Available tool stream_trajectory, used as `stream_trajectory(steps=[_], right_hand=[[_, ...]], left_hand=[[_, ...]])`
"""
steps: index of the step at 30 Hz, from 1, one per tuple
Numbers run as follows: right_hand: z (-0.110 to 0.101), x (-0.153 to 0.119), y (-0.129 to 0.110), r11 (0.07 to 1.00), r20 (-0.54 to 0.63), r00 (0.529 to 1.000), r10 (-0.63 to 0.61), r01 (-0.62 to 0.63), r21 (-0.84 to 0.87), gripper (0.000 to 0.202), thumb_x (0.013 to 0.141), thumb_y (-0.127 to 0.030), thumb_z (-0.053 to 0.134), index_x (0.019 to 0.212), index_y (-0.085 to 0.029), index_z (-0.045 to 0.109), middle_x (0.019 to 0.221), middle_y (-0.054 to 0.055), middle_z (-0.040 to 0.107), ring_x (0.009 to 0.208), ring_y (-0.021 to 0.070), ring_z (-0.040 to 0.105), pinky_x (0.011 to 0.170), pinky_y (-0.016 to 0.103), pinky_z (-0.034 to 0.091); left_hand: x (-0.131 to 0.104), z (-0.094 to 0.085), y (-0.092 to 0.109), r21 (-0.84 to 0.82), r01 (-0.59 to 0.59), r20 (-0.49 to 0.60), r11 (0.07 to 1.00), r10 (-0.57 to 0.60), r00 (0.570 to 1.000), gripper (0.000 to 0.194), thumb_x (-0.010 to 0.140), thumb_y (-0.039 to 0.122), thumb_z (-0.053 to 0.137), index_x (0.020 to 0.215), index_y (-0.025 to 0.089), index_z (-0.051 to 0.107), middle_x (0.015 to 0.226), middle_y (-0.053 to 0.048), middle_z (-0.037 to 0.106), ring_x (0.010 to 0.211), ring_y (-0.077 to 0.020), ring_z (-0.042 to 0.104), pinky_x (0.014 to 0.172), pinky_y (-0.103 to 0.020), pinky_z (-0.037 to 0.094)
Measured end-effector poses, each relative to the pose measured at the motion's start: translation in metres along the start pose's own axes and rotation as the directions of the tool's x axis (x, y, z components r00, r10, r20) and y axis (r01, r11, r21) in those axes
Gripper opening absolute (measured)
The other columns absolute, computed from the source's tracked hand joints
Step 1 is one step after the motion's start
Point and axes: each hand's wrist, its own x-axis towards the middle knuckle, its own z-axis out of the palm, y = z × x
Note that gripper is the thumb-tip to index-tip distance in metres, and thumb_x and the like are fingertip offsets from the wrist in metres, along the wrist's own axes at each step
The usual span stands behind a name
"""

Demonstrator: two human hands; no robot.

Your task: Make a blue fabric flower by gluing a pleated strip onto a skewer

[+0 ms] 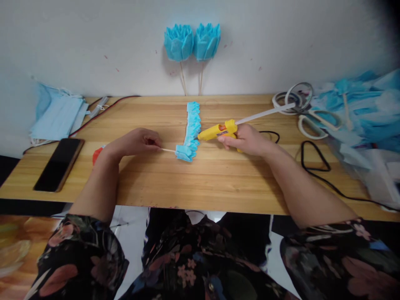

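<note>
My left hand (142, 141) pinches a thin wooden stick (168, 150) left of centre. The stick's far end runs into the rolled lower end of a blue fringed strip (193, 125), which stretches away from me across the tabletop. In my right hand (246, 139) is a yellow hot glue gun (217, 131), its fingers wrapped round the handle. A long clear glue stick (265, 113) sticks out of the gun's back. The nozzle points left, at the strip's fringed edge; whether it touches I cannot tell.
Two blue flowers (178, 43) on sticks lean against the wall. Face masks (56, 116) and a phone (59, 164) lie left on the wooden table (200, 187). To the right are tape rolls (299, 98), scissors (314, 127), blue scraps (365, 104) and a black cord (331, 189).
</note>
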Motion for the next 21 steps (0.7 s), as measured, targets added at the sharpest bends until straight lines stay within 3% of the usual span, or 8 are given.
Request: stream_trajectory(steps=[4,8,13,15,17,21], right_hand=[[-0.006,-0.001,0.005,0.998,0.013,1.000,-0.004,0.004,0.055,0.052,0.089,-0.068,0.064,0.073,-0.019,0.072,0.060,0.000,0.057,0.055,0.0127,0.046,0.054,0.029,0.033],[-0.007,-0.001,0.014,0.953,-0.074,0.996,0.047,-0.022,0.301,0.054,0.089,-0.073,0.063,0.092,-0.021,0.075,0.083,0.007,0.074,0.067,0.0169,0.059,0.055,0.029,0.041],[0.001,0.004,0.011,0.861,-0.142,0.982,0.122,-0.033,0.507,0.067,0.085,-0.083,0.058,0.084,-0.018,0.073,0.087,0.012,0.078,0.064,0.0158,0.061,0.051,0.028,0.045],[0.004,0.004,0.006,0.823,-0.153,0.980,0.127,-0.018,0.568,0.066,0.083,-0.083,0.062,0.082,-0.017,0.072,0.088,0.013,0.078,0.065,0.0155,0.062,0.051,0.027,0.047],[0.005,0.005,0.002,0.801,-0.151,0.981,0.122,-0.008,0.599,0.064,0.083,-0.081,0.064,0.084,-0.017,0.072,0.090,0.013,0.078,0.067,0.0156,0.063,0.053,0.027,0.049],[0.008,0.004,0.001,0.750,-0.206,0.974,0.099,0.063,0.658,0.055,0.082,-0.074,0.071,0.092,-0.020,0.074,0.092,0.009,0.079,0.073,0.0159,0.065,0.055,0.025,0.051]], left_hand=[[0.000,0.001,0.000,0.002,0.002,-0.005,1.000,-0.002,1.000,0.034,0.081,0.052,0.065,0.083,0.019,0.074,0.081,-0.002,0.071,0.076,-0.0164,0.061,0.066,-0.024,0.045],[0.000,0.000,-0.001,0.006,-0.002,0.012,1.000,0.002,1.000,0.034,0.083,0.051,0.065,0.083,0.019,0.074,0.080,-0.002,0.072,0.077,-0.0173,0.063,0.066,-0.024,0.045],[0.002,-0.001,-0.010,-0.013,-0.040,0.006,0.999,0.040,0.999,0.040,0.084,0.057,0.066,0.096,0.021,0.077,0.095,-0.004,0.078,0.088,-0.0216,0.067,0.077,-0.028,0.050],[0.003,-0.001,-0.016,0.003,-0.043,-0.072,0.999,0.043,0.996,0.040,0.085,0.058,0.066,0.098,0.022,0.077,0.096,-0.004,0.078,0.089,-0.0221,0.067,0.077,-0.029,0.050],[0.003,-0.002,-0.019,0.008,-0.050,-0.218,0.999,0.050,0.975,0.038,0.087,0.057,0.065,0.096,0.022,0.076,0.094,-0.003,0.077,0.088,-0.0216,0.066,0.077,-0.031,0.049],[-0.003,-0.003,0.000,-0.044,-0.112,-0.524,0.993,0.072,0.848,0.030,0.092,0.049,0.064,0.089,0.021,0.072,0.092,-0.004,0.076,0.087,-0.0199,0.065,0.078,-0.032,0.048]])
